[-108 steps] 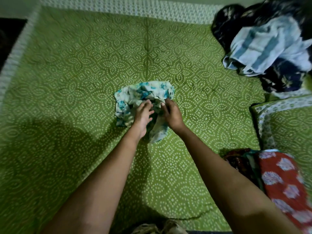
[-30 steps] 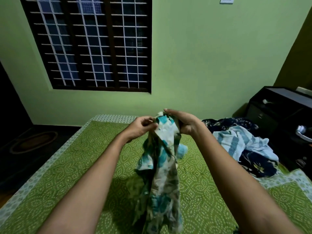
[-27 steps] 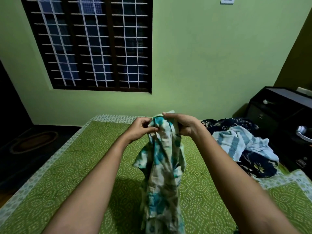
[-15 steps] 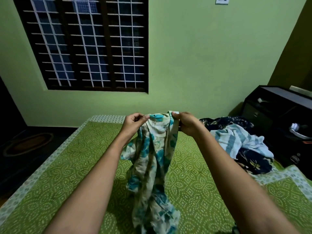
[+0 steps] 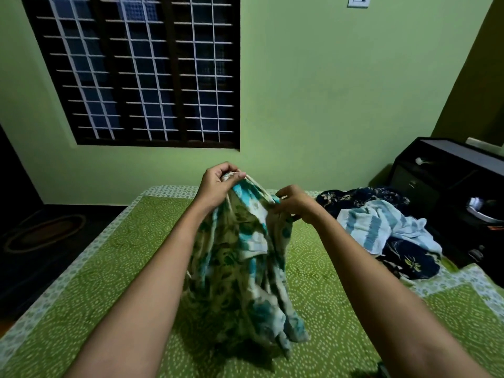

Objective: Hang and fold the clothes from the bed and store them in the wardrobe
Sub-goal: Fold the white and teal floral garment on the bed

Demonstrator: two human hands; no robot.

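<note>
Head view: shirt (image 5: 240, 263) crumpled, shape hard to read. Left hand (image 5: 215, 186) and right hand (image 5: 294, 204) pinch top edge; thin cream-teal floral cloth hangs over bed (image 5: 81, 296) middle. Towel heap (image 5: 381, 230) near right edge.

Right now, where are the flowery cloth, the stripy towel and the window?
flowery cloth (image 5: 240, 271), head view, middle of its hanging folds.
stripy towel (image 5: 368, 225), head view, its crumpled middle.
window (image 5: 141, 72), head view, its barred middle.
</note>
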